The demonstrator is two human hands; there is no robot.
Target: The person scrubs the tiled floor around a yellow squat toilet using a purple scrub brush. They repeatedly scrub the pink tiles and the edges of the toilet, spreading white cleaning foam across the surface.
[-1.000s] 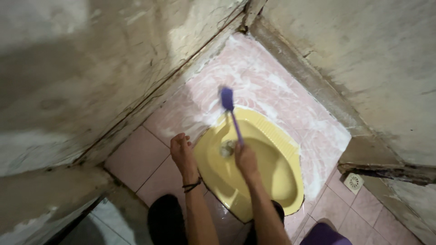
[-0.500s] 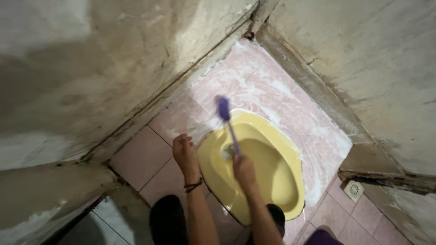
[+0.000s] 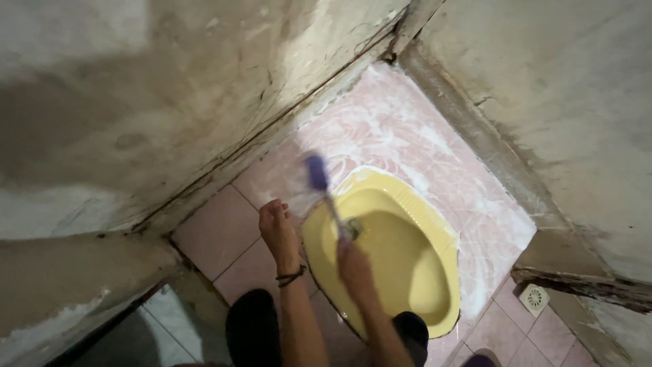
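The right hand (image 3: 353, 261) is clamped around the lower end of a purple brush (image 3: 324, 194), whose long thin handle runs up and to the left from the fist. The brush head is blurred and sits over the pink tiled floor (image 3: 407, 136) just beside the upper left rim of the yellow squat toilet (image 3: 414, 272). The handle crosses the front of the pan close to its drain hole (image 3: 354, 225). The left hand (image 3: 277, 228) holds nothing; its fingers are loosely curled together and it hovers over the tiles just left of the pan's rim, with a dark band (image 3: 291, 276) around the wrist. White soapy foam (image 3: 496, 224) covers the tiles above and to the right of the toilet. Rough, stained concrete walls (image 3: 170, 102) close in on the left and right, meeting at a corner beyond the foam. A small white floor drain (image 3: 534, 298) lies in the tiles at the lower right, well apart from the brush. The person's dark-clad knees (image 3: 252, 326) show at the bottom edge
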